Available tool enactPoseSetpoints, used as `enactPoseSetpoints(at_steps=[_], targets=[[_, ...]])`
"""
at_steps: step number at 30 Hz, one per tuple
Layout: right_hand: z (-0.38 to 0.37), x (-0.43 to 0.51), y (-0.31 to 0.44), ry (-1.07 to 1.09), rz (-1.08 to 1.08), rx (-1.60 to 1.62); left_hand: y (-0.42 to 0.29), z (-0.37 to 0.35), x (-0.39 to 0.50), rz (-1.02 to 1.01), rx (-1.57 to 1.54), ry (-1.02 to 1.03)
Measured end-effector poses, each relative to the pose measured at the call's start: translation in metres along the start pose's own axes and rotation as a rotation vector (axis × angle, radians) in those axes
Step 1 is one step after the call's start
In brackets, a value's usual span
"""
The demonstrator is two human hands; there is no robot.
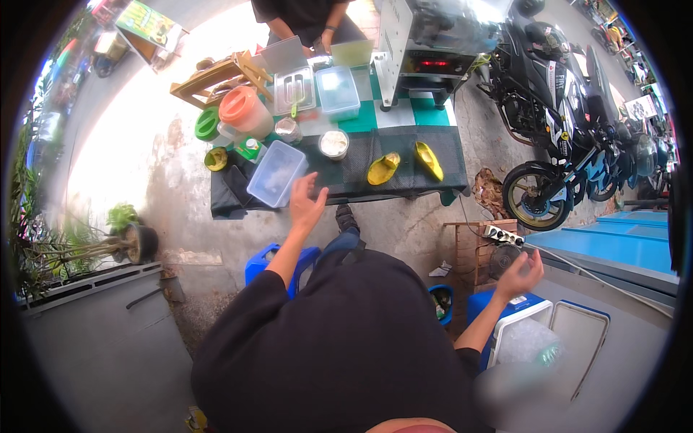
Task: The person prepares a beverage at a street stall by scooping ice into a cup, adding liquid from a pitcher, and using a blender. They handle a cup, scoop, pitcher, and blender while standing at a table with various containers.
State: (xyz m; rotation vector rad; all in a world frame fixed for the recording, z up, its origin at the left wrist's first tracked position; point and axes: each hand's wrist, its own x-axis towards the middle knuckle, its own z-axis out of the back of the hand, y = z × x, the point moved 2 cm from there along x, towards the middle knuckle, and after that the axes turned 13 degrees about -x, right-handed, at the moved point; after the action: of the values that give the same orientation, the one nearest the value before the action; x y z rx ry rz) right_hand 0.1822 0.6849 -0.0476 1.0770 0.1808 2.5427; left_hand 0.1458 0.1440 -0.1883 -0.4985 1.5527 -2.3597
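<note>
My left hand [307,203] hovers at the table's near edge with nothing in it, fingers apart. Just beside it, a clear plastic tub [277,174] appears to hold a little ice or water. A plastic cup with white contents [334,144] stands farther back. Two scooped-out avocado halves, one [383,169] whose hollow faces up and a narrower one [429,161], lie to the right on black mesh cloth. Off to my right, my empty right hand [520,276] is raised with loosely spread fingers, above an open blue cooler [490,325] filled with ice [522,341].
An orange-lidded pitcher [246,111], a green-lidded jar [208,125], a carton [250,149] and a wooden rack [216,86] crowd the table's left. A sealing machine [417,59] occupies its back right. Across stands a person [303,16]. A power strip [504,236] and fan [504,260] sit right.
</note>
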Motion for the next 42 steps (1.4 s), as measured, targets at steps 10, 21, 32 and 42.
enactPoseSetpoints(at_steps=[10, 21, 32, 42], targets=[[-0.170, -0.029, 0.260, 0.855, 0.290, 0.700, 0.000, -0.035, 0.118, -0.140, 0.290, 0.222], [-0.341, 0.030, 0.286, 1.235, -0.720, 1.118, 0.020, -0.051, 0.128, -0.084, 0.354, 0.201], [-0.453, 0.069, 0.285, 0.889, -1.124, 1.671, 0.004, -0.071, 0.122, 0.025, 0.297, 0.077], [-0.416, 0.058, 0.266, 0.895, -1.141, 1.645, -0.009, -0.071, 0.126, 0.017, 0.256, -0.013]])
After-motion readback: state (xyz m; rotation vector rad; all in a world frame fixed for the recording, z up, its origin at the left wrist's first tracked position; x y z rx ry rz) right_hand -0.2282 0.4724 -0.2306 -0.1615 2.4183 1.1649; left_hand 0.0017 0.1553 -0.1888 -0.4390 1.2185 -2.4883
